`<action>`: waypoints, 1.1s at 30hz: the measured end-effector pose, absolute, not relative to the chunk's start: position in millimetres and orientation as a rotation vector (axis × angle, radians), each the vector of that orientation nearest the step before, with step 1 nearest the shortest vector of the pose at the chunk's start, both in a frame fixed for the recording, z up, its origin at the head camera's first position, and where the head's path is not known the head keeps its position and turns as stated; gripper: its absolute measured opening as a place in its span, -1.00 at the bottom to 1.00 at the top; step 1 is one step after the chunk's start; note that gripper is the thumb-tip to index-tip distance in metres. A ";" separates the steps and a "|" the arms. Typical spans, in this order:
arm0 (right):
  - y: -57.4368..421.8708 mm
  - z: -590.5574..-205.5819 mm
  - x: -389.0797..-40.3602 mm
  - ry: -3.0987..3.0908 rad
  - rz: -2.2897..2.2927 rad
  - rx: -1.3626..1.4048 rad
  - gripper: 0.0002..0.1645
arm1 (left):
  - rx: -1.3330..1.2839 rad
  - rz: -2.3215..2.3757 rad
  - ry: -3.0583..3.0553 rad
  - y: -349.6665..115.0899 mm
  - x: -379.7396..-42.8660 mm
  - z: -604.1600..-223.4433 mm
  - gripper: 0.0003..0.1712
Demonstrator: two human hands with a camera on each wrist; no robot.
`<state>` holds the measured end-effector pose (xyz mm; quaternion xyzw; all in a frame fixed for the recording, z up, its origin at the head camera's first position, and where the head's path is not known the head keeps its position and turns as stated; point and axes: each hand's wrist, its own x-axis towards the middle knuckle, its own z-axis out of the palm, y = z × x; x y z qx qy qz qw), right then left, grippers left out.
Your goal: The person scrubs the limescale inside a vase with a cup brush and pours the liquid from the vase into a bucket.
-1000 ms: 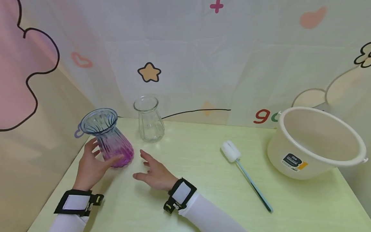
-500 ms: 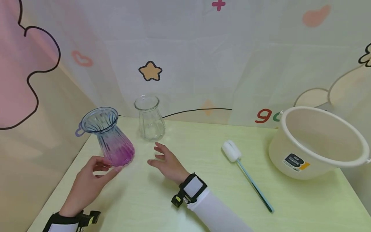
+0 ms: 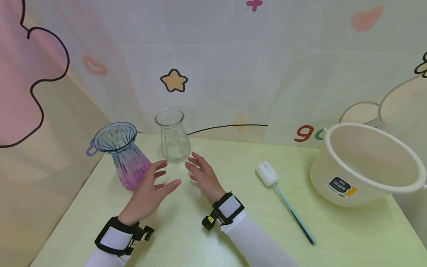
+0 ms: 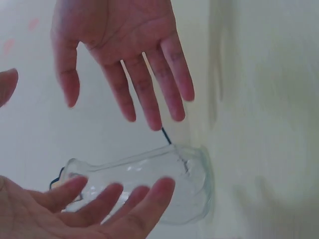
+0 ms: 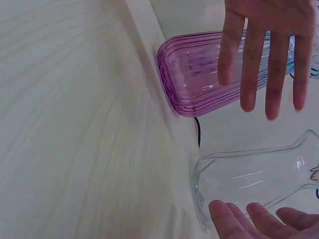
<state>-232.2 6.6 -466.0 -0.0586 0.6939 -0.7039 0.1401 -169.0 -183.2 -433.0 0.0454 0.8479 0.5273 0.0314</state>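
Observation:
A clear glass vase [image 3: 175, 142] stands upright at the back of the table, between and just beyond both hands. My left hand [image 3: 146, 196], fingers spread and holding nothing, is in front of a ribbed blue-to-pink glass vase [image 3: 128, 163] and hides part of its lower side. My right hand [image 3: 205, 178] reaches near the clear vase's base from the right, its fingers loosely extended. In the left wrist view, the clear vase [image 4: 144, 184] shows behind the fingers. The right wrist view shows the pink vase [image 5: 199, 74] and clear vase [image 5: 249, 174] side by side.
A white sponge-headed bottle brush [image 3: 267, 173] with a blue handle lies right of centre on the pale green table [image 3: 253, 226]. A cream bucket [image 3: 320, 181] stands at the right. A printed curtain [image 3: 213, 55] hangs along the back edge.
My left hand has let go of the blue-to-pink vase and moved right, toward the clear vase. My right hand has moved right and forward, closer to the clear vase.

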 end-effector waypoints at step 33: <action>-12.2 -455.3 -308.2 2.037 -1.981 -0.202 -0.32 | -0.370 1.839 2.872 -145.9 -291.6 -455.5 0.32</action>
